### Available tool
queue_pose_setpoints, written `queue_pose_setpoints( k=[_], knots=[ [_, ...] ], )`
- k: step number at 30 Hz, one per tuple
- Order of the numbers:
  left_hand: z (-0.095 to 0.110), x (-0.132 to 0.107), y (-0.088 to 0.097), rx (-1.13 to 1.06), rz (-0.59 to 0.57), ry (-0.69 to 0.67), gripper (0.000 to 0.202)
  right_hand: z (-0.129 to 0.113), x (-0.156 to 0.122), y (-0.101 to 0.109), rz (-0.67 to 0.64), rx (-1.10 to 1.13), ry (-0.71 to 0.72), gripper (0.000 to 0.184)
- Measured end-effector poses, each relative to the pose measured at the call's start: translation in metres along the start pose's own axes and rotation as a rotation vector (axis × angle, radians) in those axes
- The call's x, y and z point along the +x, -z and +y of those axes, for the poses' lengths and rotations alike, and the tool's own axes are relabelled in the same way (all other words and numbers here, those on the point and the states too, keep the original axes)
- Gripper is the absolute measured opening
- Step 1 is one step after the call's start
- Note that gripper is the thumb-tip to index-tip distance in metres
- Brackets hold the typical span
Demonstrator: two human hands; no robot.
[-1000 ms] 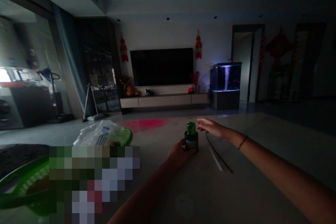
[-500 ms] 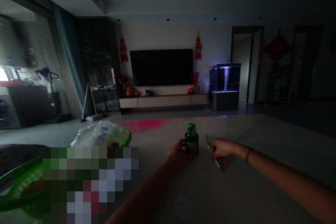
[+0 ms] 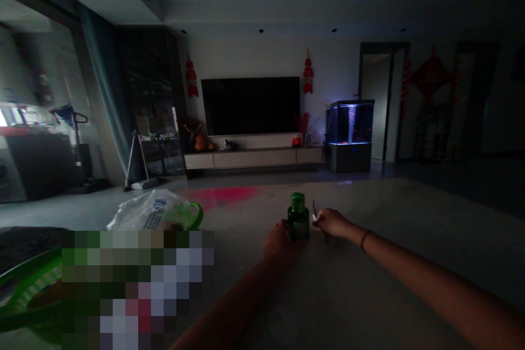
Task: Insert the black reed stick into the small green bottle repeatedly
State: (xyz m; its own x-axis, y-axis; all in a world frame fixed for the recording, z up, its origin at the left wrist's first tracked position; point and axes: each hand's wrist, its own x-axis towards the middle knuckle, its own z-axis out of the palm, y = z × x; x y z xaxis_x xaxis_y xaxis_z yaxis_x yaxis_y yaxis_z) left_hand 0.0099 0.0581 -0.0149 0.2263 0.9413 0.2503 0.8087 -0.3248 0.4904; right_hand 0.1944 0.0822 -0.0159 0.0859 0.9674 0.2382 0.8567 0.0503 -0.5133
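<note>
A small green glass bottle (image 3: 298, 224) with a shiny green cap stands upright on the table (image 3: 369, 290). Wrapped around its left side and base is my left hand (image 3: 274, 239), closed on it. My right hand (image 3: 332, 222), with a thin band at its wrist, is just right of the bottle. Its fingers pinch a thin, dark, slightly curved strip with a white section (image 3: 315, 216); the strip's exact kind cannot be made out in the dim light. The strip's upper end sticks up beside the bottle cap, apart from it, and part of it is hidden by my fingers.
On the left are a green basket (image 3: 197, 214) and a translucent plastic bag (image 3: 143, 210); a blurred patch covers much of that area. Pink colour (image 3: 225, 195) shows on the table's far side. Beyond stand a low TV cabinet (image 3: 254, 159) and a lit fish tank (image 3: 350, 126).
My right hand has moved left and slightly up with the thin strip, closer to the bottle. My left hand stays on the bottle. The whole view has shifted slightly.
</note>
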Motion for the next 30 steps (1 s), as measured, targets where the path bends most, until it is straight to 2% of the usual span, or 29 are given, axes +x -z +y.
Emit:
queue_pose_setpoints(
  k=[5,7,9,11,13,16,18,20,21,23,25,27,29,30],
  knots=[
    [-0.015,0.005,0.001,-0.101,-0.028,-0.098,0.054,0.000,-0.020,0.012,0.076,-0.034,0.089,0.014],
    [-0.020,0.004,0.006,-0.105,-0.046,-0.094,0.044,-0.002,-0.031,0.019,0.107,-0.095,0.142,0.014],
    [-0.022,-0.001,0.017,-0.077,-0.113,-0.149,0.028,-0.004,-0.042,0.026,0.149,-0.208,0.245,0.015],
    [-0.020,-0.009,0.032,-0.084,-0.236,-0.274,0.033,-0.006,-0.052,0.033,0.181,-0.354,0.388,0.015],
    [-0.016,-0.019,0.049,0.001,-0.191,-0.373,0.040,-0.008,-0.059,0.038,0.179,-0.494,0.527,0.018],
    [-0.008,-0.031,0.069,0.261,-0.075,-0.486,0.037,-0.011,-0.067,0.040,0.153,-0.642,0.664,0.022],
    [-0.004,-0.036,0.076,0.308,-0.051,-0.545,0.037,-0.014,-0.070,0.039,0.151,-0.619,0.674,0.022],
    [-0.001,-0.039,0.079,0.219,-0.069,-0.535,0.039,-0.019,-0.072,0.039,0.115,-0.414,0.602,0.018],
    [0.000,-0.039,0.079,0.111,-0.116,-0.487,0.041,-0.022,-0.073,0.040,0.058,-0.249,0.541,0.023],
    [0.003,-0.038,0.081,-0.240,-0.304,-0.346,0.052,-0.029,-0.074,0.044,-0.111,0.063,0.428,0.049],
    [0.006,-0.036,0.084,-0.672,-0.561,-0.226,0.063,-0.036,-0.076,0.052,-0.436,0.370,0.351,0.065],
    [0.008,-0.033,0.086,-1.008,-0.777,-0.174,0.068,-0.042,-0.078,0.059,-0.824,0.723,0.311,0.067],
    [0.009,-0.030,0.085,-1.174,-0.919,-0.133,0.071,-0.046,-0.078,0.062,-1.113,1.125,0.265,0.068],
    [0.009,-0.029,0.083,-1.208,-0.969,-0.102,0.071,-0.047,-0.078,0.062,-1.168,1.268,0.254,0.069]
  ],
)
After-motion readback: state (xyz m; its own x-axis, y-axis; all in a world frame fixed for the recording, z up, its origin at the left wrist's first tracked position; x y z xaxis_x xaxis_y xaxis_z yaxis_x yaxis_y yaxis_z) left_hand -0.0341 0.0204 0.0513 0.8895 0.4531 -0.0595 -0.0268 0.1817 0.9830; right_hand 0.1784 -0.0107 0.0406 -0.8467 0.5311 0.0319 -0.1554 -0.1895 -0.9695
